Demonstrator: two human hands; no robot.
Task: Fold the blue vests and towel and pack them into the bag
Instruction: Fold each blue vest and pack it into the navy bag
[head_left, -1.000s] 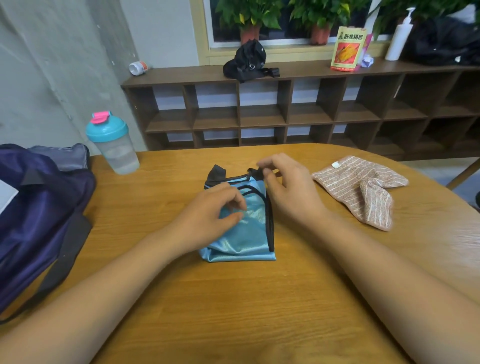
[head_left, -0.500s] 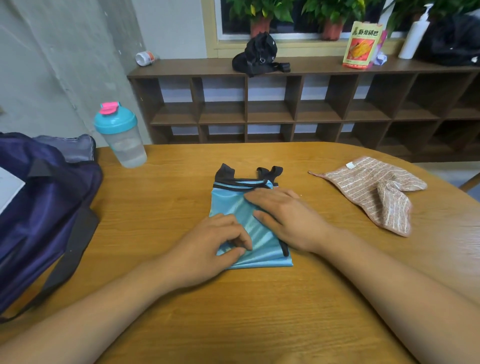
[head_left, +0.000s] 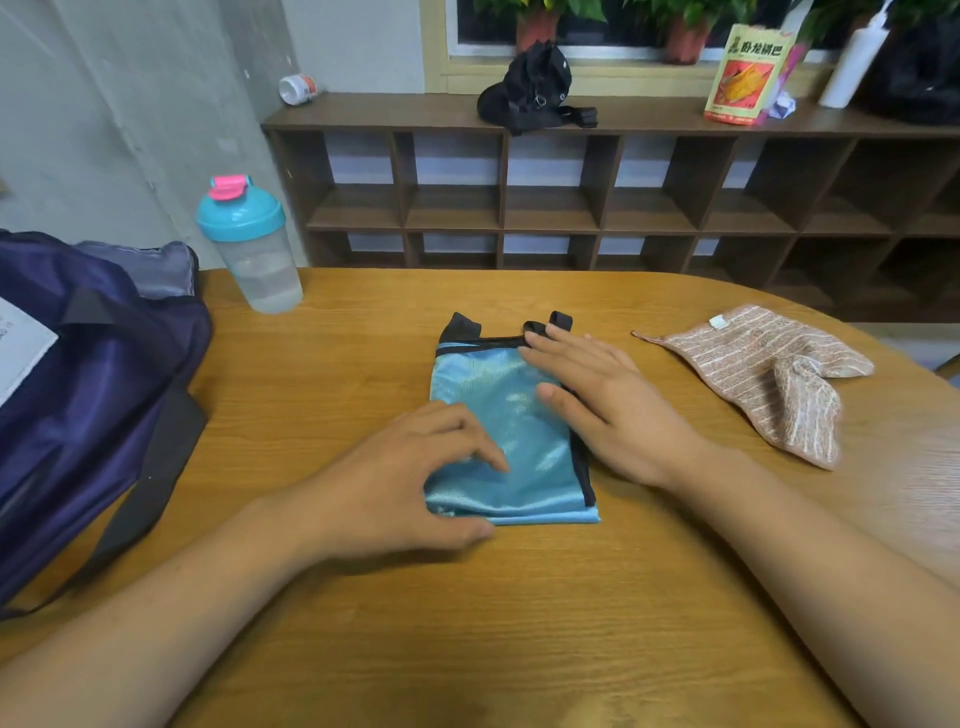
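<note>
Bag (head_left: 78, 389) interior unseen, shaker bottle (head_left: 254, 249) part-filled; left hand (head_left: 395, 483), right hand (head_left: 608, 410) loose-fingered atop folded vest (head_left: 498, 395).

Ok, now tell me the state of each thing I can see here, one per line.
Blue vest: folded, flat on the table, under both hands.
Left hand: bent fingers resting on the vest's near left corner.
Right hand: flat, pressing the vest's right side.
Towel: rumpled, unfolded, untouched.
Bag: slumped at the table's left edge, untouched.
Shaker bottle: upright, lid shut.
</note>
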